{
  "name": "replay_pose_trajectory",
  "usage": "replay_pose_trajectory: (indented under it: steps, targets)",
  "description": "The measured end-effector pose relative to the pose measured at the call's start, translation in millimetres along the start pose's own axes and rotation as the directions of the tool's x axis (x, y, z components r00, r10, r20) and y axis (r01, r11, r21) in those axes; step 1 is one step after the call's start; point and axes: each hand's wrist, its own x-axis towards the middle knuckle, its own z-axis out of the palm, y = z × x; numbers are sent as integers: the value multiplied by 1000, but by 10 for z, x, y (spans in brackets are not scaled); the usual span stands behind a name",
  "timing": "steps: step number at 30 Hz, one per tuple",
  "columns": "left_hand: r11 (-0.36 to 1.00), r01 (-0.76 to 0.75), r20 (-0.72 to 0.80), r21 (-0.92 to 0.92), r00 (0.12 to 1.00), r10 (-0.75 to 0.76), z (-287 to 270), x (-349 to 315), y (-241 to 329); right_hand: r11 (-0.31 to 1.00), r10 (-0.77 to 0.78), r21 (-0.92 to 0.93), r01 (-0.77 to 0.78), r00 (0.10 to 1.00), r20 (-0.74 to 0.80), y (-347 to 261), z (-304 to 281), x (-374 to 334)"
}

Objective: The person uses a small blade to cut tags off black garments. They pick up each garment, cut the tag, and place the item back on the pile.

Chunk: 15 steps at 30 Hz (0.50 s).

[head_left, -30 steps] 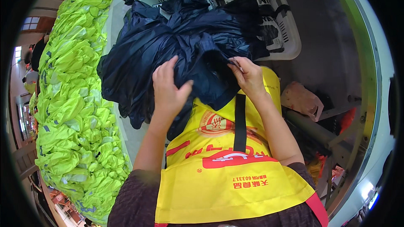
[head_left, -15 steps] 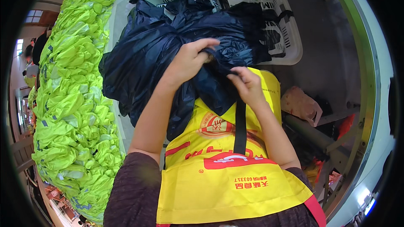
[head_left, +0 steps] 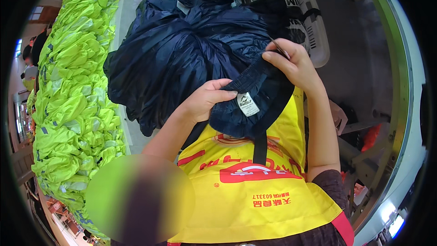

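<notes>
A dark navy garment (head_left: pixel 182 59) of thin, shiny cloth lies bunched in front of me. Its gathered elastic waistband (head_left: pixel 249 75) is spread between my hands, with a white label (head_left: pixel 247 104) showing inside. My left hand (head_left: pixel 205 99) pinches the band beside the label, thumb on top. My right hand (head_left: pixel 291 64) closes on the band's far right end. That same hand also carries a thin, pointed metal tool (head_left: pixel 279 48), perhaps thread snips; the rest of it is hidden by the fingers. The band's lower edge hangs over my yellow apron (head_left: pixel 236 214).
A white plastic basket (head_left: pixel 321 41) with printed bags and more dark cloth stands behind the garment. A long heap of neon yellow-green garments (head_left: pixel 77 109) runs down the left. A metal frame edge (head_left: pixel 400 64) curves along the right. A blurred patch covers the lower left.
My right hand has moved up and right, my left hand slightly down. The waistband has been opened out between them, bringing the white label and the pointed tool into sight.
</notes>
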Motion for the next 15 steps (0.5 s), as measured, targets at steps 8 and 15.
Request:
replay_pose_trajectory:
  steps: [8, 15]
  targets:
    - [497, -238, -2, 835, 901, 434, 349, -32, 168, 1000, -8, -2, 8, 999, 50, -10, 51, 90]
    - [708, -203, 34, 677, 969, 245, 257, 75, 87, 978, -61, -206, 40, 994, -95, 80, 141, 195]
